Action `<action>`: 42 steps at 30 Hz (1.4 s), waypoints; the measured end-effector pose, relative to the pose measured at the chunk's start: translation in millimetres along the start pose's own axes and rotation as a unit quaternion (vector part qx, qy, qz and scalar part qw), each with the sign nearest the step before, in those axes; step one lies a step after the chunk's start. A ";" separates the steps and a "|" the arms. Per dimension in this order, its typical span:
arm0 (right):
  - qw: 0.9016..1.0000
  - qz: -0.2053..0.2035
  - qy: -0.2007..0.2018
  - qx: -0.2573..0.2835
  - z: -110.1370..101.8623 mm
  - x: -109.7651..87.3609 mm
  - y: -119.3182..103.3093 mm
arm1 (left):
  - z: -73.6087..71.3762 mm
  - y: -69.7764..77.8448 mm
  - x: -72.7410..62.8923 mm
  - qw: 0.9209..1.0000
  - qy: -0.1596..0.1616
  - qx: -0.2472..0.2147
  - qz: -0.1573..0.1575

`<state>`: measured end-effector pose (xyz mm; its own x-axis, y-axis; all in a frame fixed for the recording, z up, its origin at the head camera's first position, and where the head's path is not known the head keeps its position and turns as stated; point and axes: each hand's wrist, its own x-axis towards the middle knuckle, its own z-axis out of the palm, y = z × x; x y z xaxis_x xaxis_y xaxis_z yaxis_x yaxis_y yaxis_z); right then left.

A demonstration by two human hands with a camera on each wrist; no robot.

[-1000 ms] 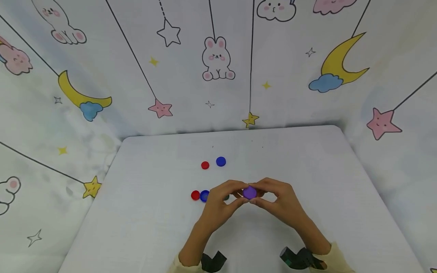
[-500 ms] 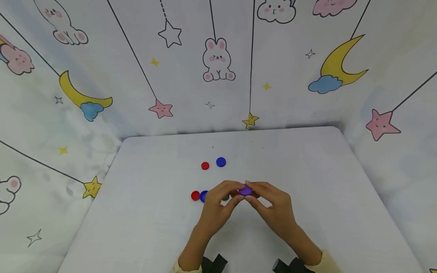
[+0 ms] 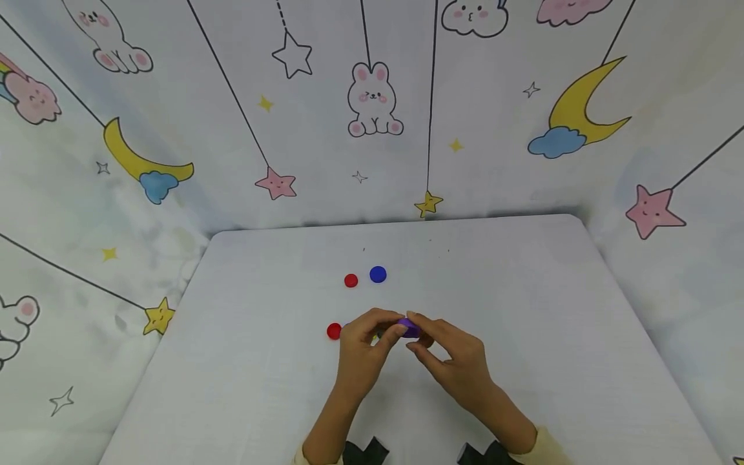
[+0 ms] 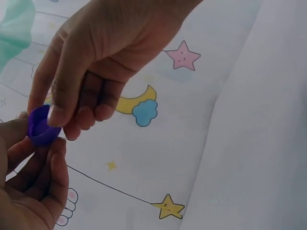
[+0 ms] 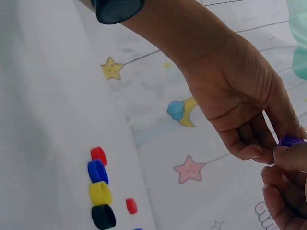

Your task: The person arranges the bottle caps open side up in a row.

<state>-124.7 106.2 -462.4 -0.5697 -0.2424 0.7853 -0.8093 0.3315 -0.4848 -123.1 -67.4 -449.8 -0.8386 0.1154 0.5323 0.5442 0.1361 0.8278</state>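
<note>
Purple cap (image 3: 411, 329) sits between both hands, over the table (image 3: 523, 278). Left hand (image 3: 363, 352) pinches it, thumb to fingers. Right hand (image 3: 458, 356): forefinger at cap, thumb parted; can't tell if gripping. At 9 o'clock, row of 4: red cap (image 5: 99, 155), blue cap (image 5: 98, 172), yellow cap (image 5: 100, 194), dark cap (image 5: 102, 217). 2nd red cap (image 3: 351, 280) at 10, 2nd blue cap (image 3: 378, 274) at 11.

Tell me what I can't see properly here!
Near blue cap and yellow cap, head view: mostly behind left hand.
Far blue cap, right wrist view: bottom edge cuts it off.
Purple cap, head view: left hand covers part.
Dark specks, head view: too small to identify.
</note>
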 end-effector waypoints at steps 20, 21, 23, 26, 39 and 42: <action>0.991 0.111 -0.069 0.010 -7.5 -27.0 32.8 | -5.4 -34.2 -5.8 0.973 -0.187 0.036 -0.130; 0.989 0.121 -0.079 0.004 -6.9 -28.4 35.2 | -3.6 -37.3 -5.9 0.974 -0.182 0.055 -0.125; 0.986 0.133 -0.101 -0.002 -6.0 -31.0 40.4 | -0.3 -43.3 -6.4 0.975 -0.175 0.082 -0.113; 0.981 0.137 -0.137 0.004 -6.2 -35.2 48.6 | 2.8 -49.6 -7.1 0.974 -0.179 0.097 -0.102; 0.964 0.164 -0.205 0.046 -8.5 -39.0 60.0 | 6.5 -61.2 -12.6 0.962 -0.214 0.132 -0.104; 0.967 0.169 -0.189 0.015 -5.4 -38.5 61.3 | 8.4 -61.3 -10.1 0.957 -0.222 0.160 -0.098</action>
<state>-151.5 140.8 -520.3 -0.8096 -0.4427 0.3855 -0.5680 0.4250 -0.7048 -147.8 -68.6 -507.4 -0.8717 0.4538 0.1849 0.4155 0.4846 0.7698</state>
